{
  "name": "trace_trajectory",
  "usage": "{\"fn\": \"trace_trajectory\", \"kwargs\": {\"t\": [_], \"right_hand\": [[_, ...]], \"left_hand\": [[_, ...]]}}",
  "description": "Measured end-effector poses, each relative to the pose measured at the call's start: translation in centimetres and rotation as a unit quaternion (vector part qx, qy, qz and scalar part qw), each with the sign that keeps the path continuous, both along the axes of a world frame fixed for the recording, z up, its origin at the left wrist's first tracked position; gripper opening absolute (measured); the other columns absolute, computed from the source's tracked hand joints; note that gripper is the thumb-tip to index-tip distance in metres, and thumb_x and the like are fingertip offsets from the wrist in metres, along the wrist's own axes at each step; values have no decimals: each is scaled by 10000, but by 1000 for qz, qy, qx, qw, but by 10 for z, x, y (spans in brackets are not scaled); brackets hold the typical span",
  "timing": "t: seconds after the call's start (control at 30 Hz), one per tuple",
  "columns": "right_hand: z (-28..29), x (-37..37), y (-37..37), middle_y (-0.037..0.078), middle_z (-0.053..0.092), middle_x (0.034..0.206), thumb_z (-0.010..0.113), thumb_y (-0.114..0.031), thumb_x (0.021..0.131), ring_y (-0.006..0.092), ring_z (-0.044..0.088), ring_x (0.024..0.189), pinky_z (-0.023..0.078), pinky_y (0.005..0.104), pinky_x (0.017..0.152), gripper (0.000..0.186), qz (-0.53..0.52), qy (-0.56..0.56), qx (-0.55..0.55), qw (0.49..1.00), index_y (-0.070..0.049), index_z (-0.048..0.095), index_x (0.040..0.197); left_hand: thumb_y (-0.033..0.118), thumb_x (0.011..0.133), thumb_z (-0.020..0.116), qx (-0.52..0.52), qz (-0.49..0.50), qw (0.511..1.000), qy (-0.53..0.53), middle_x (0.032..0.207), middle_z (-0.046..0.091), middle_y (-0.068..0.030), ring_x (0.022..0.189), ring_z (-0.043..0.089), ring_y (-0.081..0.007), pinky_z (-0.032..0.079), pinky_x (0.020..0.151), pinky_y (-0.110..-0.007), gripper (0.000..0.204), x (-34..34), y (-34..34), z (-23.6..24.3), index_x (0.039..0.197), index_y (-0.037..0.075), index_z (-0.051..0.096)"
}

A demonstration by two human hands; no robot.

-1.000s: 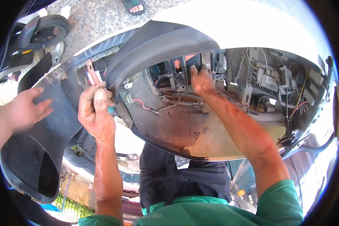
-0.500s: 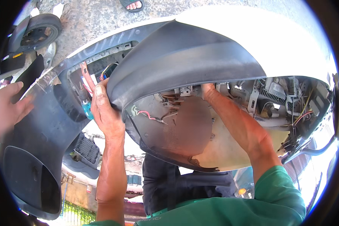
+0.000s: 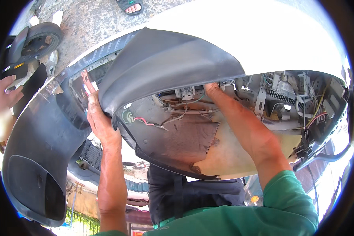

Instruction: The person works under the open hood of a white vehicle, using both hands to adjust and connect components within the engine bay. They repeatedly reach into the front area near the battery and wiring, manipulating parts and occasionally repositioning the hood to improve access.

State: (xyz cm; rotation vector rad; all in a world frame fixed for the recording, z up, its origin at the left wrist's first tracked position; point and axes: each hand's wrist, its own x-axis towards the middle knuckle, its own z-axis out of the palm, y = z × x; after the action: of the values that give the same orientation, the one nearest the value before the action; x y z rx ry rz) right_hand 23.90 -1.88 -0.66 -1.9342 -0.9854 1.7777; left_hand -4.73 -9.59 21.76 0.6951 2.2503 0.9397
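While our left hand (image 3: 98,118) grips the dark fairing (image 3: 165,67) at its edge and our right hand (image 3: 214,89) reaches beneath it, grip hidden, the panel sits lifted off the exposed wiring (image 3: 287,98), not yet carried clear.
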Motion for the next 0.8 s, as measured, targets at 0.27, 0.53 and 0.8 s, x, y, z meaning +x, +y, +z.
{"fn": "trace_trajectory", "kwargs": {"t": [0.27, 0.53, 0.8], "right_hand": [[-13, -1, 3, 270, 491, 1457, 264, -504, 1054, 420, 434, 1369, 312, 411, 1146, 704, 94, -86, 91, 988, 55, 467, 1429], [-7, -2, 19, 271, 530, 1422, 318, -562, 1035, 391, 470, 1338, 346, 413, 1109, 749, 30, -46, 55, 997, 78, 532, 1361], [-5, -22, 43, 250, 633, 1255, 405, -600, 973, 358, 577, 1202, 418, 427, 1022, 747, -125, -84, 17, 988, 61, 619, 1247]], "left_hand": [[80, 997, 536, -23, -37, 999, -21, 1384, 559, -234, 1234, 581, -336, 433, 1067, -417, 509, -11, -13, -3, 1482, -34, 431], [149, 1032, 470, 1, -165, 967, 196, 1346, 576, -232, 1212, 581, -332, 439, 1046, -418, 447, -15, -27, -14, 1433, -47, 463], [380, 1093, 286, -1, -45, 998, 52, 1095, 670, -153, 1004, 611, -218, 457, 938, -361, 587, 3, 6, 4, 1222, -82, 624]]}}
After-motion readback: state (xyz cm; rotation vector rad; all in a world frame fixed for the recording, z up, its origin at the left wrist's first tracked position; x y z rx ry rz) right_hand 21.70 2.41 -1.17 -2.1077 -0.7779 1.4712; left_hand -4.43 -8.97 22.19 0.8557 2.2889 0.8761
